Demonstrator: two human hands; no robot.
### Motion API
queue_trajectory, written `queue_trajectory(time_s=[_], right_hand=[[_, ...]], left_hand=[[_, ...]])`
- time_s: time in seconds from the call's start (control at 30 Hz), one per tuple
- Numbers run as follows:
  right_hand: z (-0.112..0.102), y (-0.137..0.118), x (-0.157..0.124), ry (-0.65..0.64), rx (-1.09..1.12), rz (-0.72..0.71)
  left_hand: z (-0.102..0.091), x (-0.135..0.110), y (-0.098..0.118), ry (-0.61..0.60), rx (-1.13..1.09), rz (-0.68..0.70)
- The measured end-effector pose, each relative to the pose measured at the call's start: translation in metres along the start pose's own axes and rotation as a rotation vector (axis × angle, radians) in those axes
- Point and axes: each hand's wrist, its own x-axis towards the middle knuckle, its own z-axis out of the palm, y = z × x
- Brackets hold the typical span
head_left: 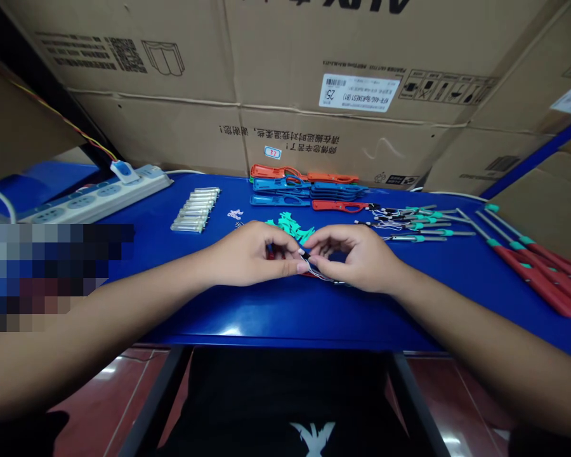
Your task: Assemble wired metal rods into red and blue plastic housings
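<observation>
Behind the hands [247, 254], cardboard cartons [285, 76] line the blue table [195, 304], contents hidden.

The bare left forearm [85, 324] and bare right forearm [485, 343] slant inward from the lower corners of the view, both wrists only slightly bent and roughly level. The left hand [250, 254] and right hand [356, 257] hang palms down with arched knuckles, close together at the centre, their fingertips [297, 266] just beside each other. Each thumb and forefinger curl inward into a small, tight pinch, while the remaining fingers fold loosely beneath.
</observation>
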Motion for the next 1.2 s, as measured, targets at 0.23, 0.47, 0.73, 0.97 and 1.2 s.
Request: queue_trajectory(time_s=[0.23,0.47,0.73,0.97,1.2], right_hand=[[-0.003,-0.003,-0.001,-0.072,-0.173,-0.047],[-0.014,-0.005,-0.007,-0.227,-0.443,-0.115],[-0.019,-0.007,-0.002,-0.218,-0.278,0.000],[-0.026,-0.005,-0.007,-0.353,-0.315,-0.219],[-0.018,0.002,-0.004,-0.157,-0.397,-0.349]], left_hand=[[0.008,0.005,-0.007,0.015,-0.073,-0.098],[0.005,0.003,-0.008,0.022,-0.074,-0.079],[0.002,0.004,-0.007,0.056,0.011,-0.071],[0.001,0.004,-0.011,0.072,0.018,-0.075],[0.000,0.003,-0.008,0.033,0.116,0.033]])
